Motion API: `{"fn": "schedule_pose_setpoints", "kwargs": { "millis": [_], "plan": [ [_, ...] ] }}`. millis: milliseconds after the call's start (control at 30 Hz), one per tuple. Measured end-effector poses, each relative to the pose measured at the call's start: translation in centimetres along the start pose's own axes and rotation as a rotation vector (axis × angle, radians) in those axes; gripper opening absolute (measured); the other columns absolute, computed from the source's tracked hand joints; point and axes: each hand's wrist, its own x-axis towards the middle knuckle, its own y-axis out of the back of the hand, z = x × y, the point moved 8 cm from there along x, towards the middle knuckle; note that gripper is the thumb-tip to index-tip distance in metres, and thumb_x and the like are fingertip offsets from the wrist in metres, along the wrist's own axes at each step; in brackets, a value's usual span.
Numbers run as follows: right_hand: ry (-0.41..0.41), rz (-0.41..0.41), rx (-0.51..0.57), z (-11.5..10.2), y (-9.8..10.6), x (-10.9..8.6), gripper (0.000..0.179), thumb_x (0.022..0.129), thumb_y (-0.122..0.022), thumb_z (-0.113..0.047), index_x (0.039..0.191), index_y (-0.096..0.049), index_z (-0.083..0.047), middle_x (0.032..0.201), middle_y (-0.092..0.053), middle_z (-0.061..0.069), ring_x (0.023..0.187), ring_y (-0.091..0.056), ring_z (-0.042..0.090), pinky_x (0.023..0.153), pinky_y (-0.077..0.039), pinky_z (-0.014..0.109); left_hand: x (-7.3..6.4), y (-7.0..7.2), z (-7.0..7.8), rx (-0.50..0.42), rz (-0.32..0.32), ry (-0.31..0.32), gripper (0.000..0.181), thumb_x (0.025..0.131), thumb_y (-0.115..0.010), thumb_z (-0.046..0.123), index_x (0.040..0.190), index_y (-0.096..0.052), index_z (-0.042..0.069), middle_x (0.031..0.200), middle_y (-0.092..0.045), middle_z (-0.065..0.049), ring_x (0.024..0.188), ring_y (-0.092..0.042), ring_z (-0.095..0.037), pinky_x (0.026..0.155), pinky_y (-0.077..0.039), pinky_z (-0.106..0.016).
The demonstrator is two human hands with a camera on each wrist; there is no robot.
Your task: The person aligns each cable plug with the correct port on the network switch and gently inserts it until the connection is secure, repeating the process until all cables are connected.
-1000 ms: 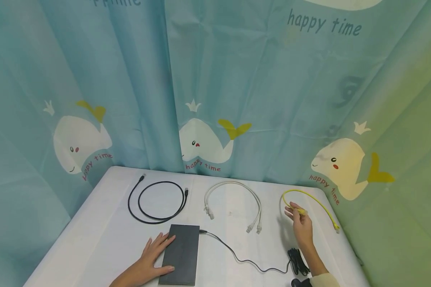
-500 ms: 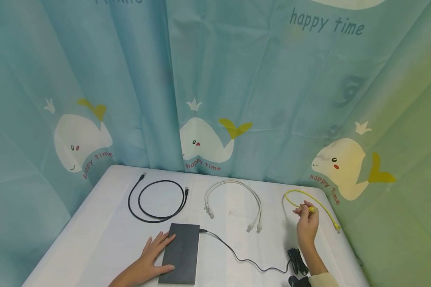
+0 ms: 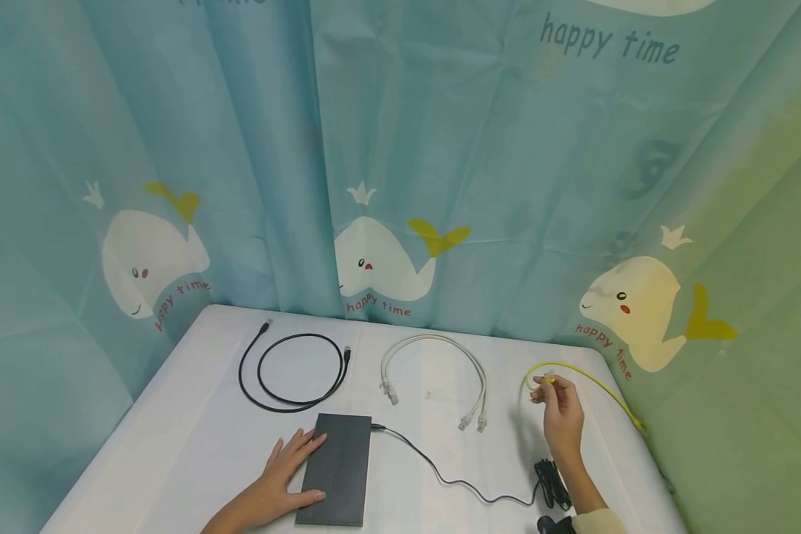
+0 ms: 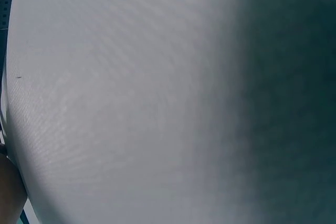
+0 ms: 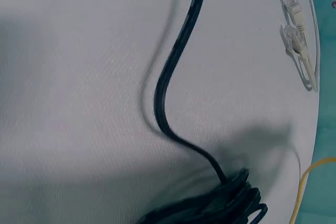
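Observation:
My left hand [image 3: 274,478] rests on the left side of a flat dark grey box [image 3: 337,471], fingers spread, fingertips and thumb on its top. At the right of the table, my right hand [image 3: 562,415] pinches a yellow network cable [image 3: 597,377] near one end, its clear plug pointing up. The rest of that cable arches behind the hand, and its other end reaches the table's right edge. In the right wrist view, part of the yellow cable [image 5: 310,179] shows at the lower right, but the hand is out of sight.
A black cord [image 3: 463,486] runs from the box to a tied bundle [image 3: 552,483] by the right forearm. Two pale network cables [image 3: 434,338] curve at the middle back. A looped black network cable [image 3: 300,337] lies at the back left. A whale-print curtain [image 3: 400,148] hangs behind the table.
My right hand went right, then came back left, turning the yellow cable's held end upward. The cable's far end has slid toward the table's right edge. My left hand stays on the box.

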Motion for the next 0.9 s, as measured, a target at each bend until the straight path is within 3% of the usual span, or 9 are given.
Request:
{"fn": "schedule_pose_setpoints", "kwargs": {
  "millis": [167, 367, 533, 767, 900],
  "plan": [
    [-0.013, -0.022, -0.133, 0.6, 0.0, -0.5, 0.016, 0.097, -0.054, -0.008, 0.108, -0.062, -0.001, 0.096, -0.066, 0.013, 0.075, -0.059, 0.007, 0.065, -0.046, 0.013, 0.0, 0.1, 0.0, 0.001, 0.008, -0.005, 0.079, 0.079, -0.074, 0.04, 0.144, -0.04, 0.011, 0.147, -0.027, -0.024, 0.135, -0.01, -0.05, 0.099, 0.005, -0.067],
    [-0.065, -0.035, -0.276, -1.3, -0.6, -1.2, 0.015, 0.093, -0.062, -0.013, 0.104, -0.067, -0.004, 0.094, -0.065, 0.003, 0.081, -0.053, 0.005, 0.059, -0.039, 0.014, 0.0, 0.0, 0.3, -0.009, -0.013, 0.009, 0.079, 0.08, -0.074, 0.041, 0.144, -0.039, 0.01, 0.147, -0.026, -0.025, 0.135, -0.007, -0.05, 0.099, 0.008, -0.067],
    [-0.038, -0.134, -0.295, -2.1, -1.9, -1.5, 0.014, 0.09, -0.066, -0.01, 0.103, -0.069, -0.007, 0.093, -0.066, 0.001, 0.084, -0.053, 0.006, 0.062, -0.039, 0.015, -0.1, 0.1, 0.7, -0.018, -0.008, -0.011, 0.078, 0.08, -0.074, 0.038, 0.144, -0.039, 0.009, 0.146, -0.026, -0.028, 0.134, -0.008, -0.053, 0.097, 0.008, -0.068],
    [0.002, -0.25, -0.323, -2.7, -3.2, -2.2, 0.016, 0.085, -0.07, -0.006, 0.1, -0.07, -0.011, 0.099, -0.066, -0.003, 0.095, -0.057, 0.007, 0.082, -0.038, 0.01, 0.0, 0.1, 0.3, -0.002, -0.011, 0.011, 0.08, 0.08, -0.074, 0.041, 0.145, -0.039, 0.01, 0.147, -0.026, -0.024, 0.136, -0.008, -0.049, 0.099, 0.008, -0.066],
    [0.048, -0.342, -0.321, -2.9, -4.2, -2.7, 0.017, 0.085, -0.071, -0.006, 0.1, -0.07, -0.014, 0.099, -0.066, -0.004, 0.093, -0.059, 0.01, 0.08, -0.044, 0.02, 0.1, 0.0, 0.0, -0.012, -0.015, 0.022, 0.081, 0.079, -0.074, 0.041, 0.145, -0.038, 0.011, 0.148, -0.024, -0.023, 0.137, -0.007, -0.048, 0.1, 0.008, -0.065]
  ]
}}
